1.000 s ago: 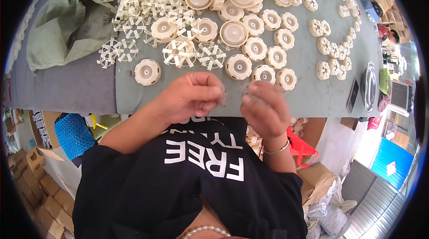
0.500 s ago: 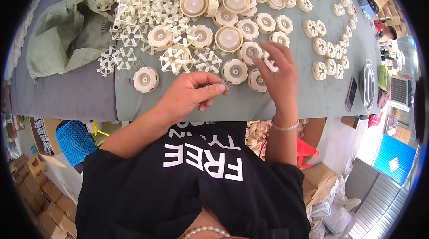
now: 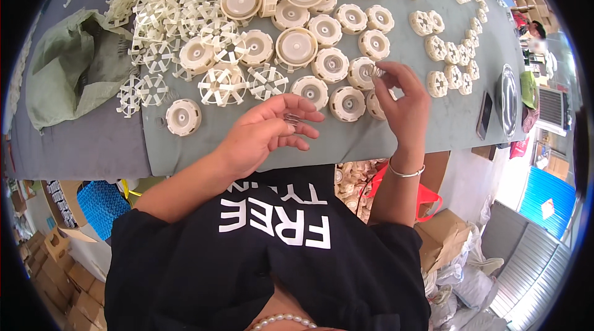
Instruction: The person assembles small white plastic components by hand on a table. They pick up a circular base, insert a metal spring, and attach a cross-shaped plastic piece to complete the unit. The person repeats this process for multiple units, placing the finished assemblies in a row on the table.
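Both hands at work over a grey-green table (image 3: 352, 145). The right hand (image 3: 403, 99) pinches 1 wire spring (image 3: 373, 71) between thumb and forefinger, the tips parted only by the spring's width. The spring is at a round cream cap (image 3: 357, 78) in the front group; whether the 2 touch cannot be told. The left hand (image 3: 263, 133) is half open, palm inward, its fingers spread and loosely curled around thin wire coils (image 3: 293, 119); their number cannot be told. Between the 2 hands lies a front cap (image 3: 347, 104), flat on the table. To the left, 1 lone cap (image 3: 184, 117) lies apart from the group. Beyond the left hand are spoked wheels (image 3: 267, 82), heaped toward the back. At far left, a green cloth bag (image 3: 46, 93) gapes open; at right, an oval metal tray (image 3: 508, 105) lies near the table's edge.
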Tool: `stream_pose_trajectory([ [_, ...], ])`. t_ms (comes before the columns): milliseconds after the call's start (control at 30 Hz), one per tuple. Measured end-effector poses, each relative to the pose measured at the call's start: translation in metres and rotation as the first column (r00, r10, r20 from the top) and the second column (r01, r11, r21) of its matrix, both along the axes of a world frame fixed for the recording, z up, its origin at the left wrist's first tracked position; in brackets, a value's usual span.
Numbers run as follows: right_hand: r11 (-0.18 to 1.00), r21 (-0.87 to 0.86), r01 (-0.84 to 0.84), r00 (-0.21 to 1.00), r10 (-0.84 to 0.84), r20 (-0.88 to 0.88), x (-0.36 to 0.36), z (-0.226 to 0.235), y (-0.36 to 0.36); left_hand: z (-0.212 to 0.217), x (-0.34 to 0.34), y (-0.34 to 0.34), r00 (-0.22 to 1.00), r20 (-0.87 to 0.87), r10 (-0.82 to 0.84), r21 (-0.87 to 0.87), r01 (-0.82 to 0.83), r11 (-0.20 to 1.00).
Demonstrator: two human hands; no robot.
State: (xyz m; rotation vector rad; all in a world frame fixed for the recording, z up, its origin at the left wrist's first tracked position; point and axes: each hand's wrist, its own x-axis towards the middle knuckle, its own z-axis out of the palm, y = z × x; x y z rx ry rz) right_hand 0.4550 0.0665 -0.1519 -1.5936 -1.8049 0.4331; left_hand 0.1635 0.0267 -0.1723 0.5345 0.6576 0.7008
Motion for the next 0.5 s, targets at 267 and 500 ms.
stream_pose_trajectory([
  [267, 0.999, -0.043, -0.011, 0.906, -0.008, -0.424, -0.003, -0.008, 0.005, -0.003, -0.016, 0.002, 0.992, -0.069, -0.107, 0.059, 0.111, 0.992],
  [500, 0.995, 0.061, -0.084, 0.984, 0.073, 0.165, 0.002, -0.011, 0.008, 0.0, -0.009, 0.002, 0.998, 0.052, -0.031, -0.025, 0.033, 0.999],
])
